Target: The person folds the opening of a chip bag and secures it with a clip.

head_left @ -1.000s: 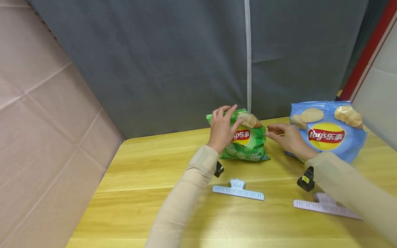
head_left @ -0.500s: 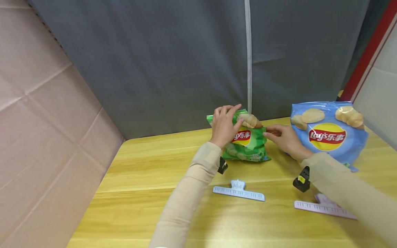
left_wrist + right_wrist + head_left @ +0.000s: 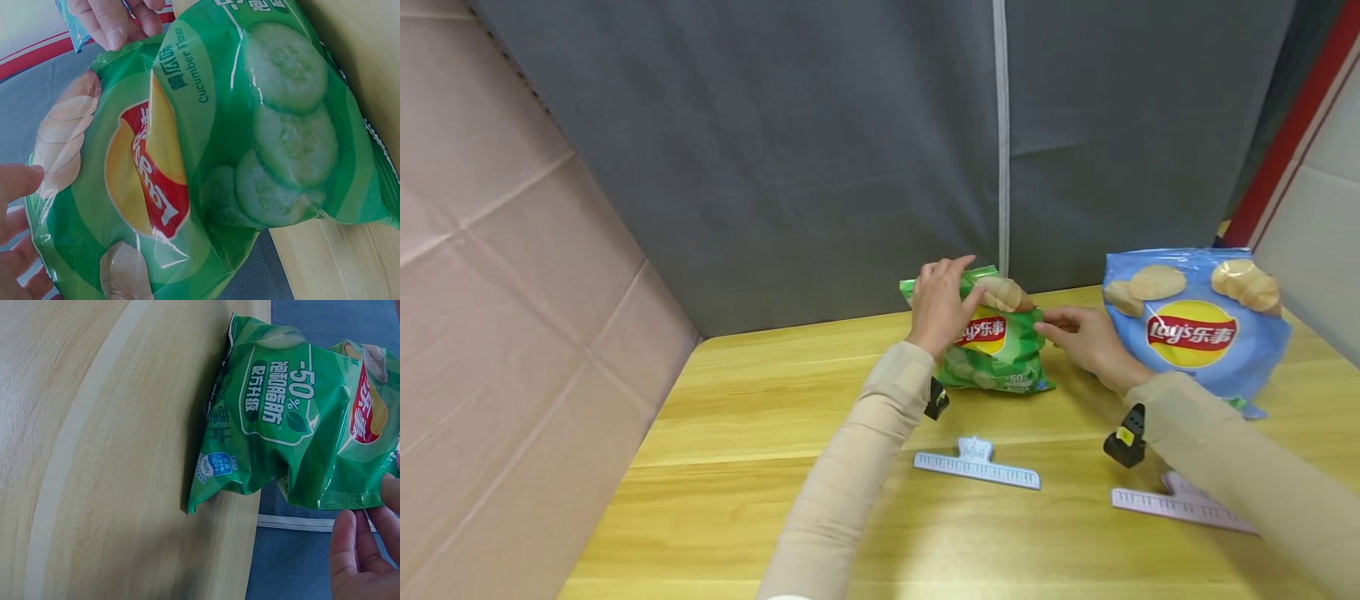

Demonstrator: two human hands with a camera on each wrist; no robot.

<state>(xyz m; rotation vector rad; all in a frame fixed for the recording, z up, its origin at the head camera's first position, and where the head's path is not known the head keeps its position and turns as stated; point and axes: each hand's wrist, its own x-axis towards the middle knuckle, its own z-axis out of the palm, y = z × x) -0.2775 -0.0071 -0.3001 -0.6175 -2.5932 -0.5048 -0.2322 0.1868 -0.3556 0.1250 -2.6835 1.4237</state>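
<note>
A green bag of cucumber-flavour potato chips [image 3: 1011, 362] stands upright at the back of the wooden table. My left hand [image 3: 937, 308] grips its upper left part; in the left wrist view the thumb [image 3: 22, 181] lies on the front and the other fingers show behind the edge. At the bag's right edge, my right hand [image 3: 1092, 340] pinches the side, thumb in front and fingers behind, as the right wrist view also shows. A crease runs across the front of the bag [image 3: 206, 125]. The bag's back is hidden.
To the right a larger blue chip bag [image 3: 1191, 333] stands behind my right forearm. Nearer me lie a pale blue bag clip [image 3: 976, 471] with a piano-key pattern and a lilac one [image 3: 1172, 502], partly covered by my sleeve. A grey curtain [image 3: 820, 167] hangs behind the table.
My right hand has moved slightly left, from beside the green bag's right edge onto it. The left hand has stayed at the bag's top left. The clips have not moved.
</note>
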